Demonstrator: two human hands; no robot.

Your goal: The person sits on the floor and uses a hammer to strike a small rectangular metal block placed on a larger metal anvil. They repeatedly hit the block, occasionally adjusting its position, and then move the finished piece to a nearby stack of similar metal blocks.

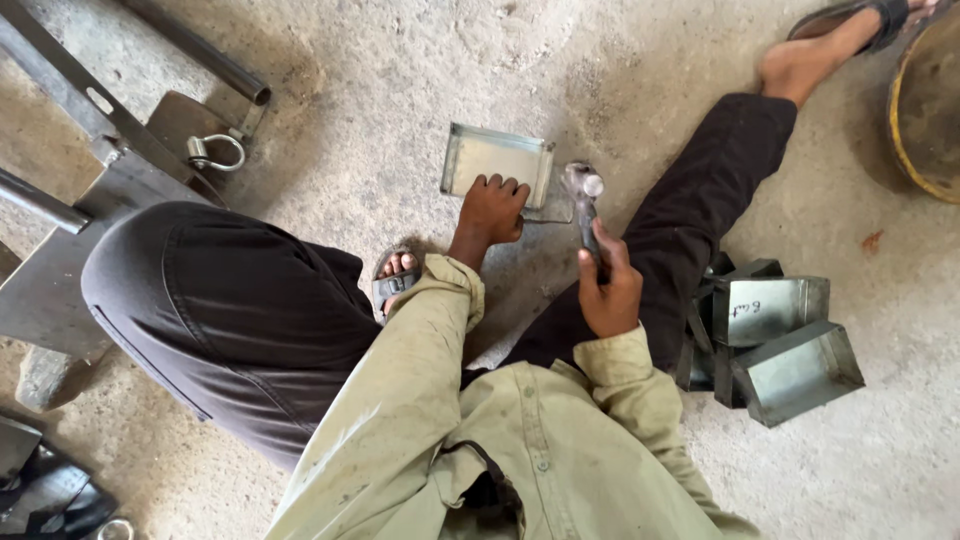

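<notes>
1. Folded sheet-metal boxes (775,340) are stacked at right on the rough concrete floor (620,70).
2. Left hand (490,210) presses the shiny tray (497,160), centre frame.
3. Right hand (608,290) grips a steel hammer (583,195).

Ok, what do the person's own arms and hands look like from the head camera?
Both arms are in long, loose sleeves of a pale khaki-green shirt, smudged with dirt, with turned-back cuffs at the wrists. The left hand and right hand are bare: no gloves, and no rings, watch or markings that I can see.
</notes>
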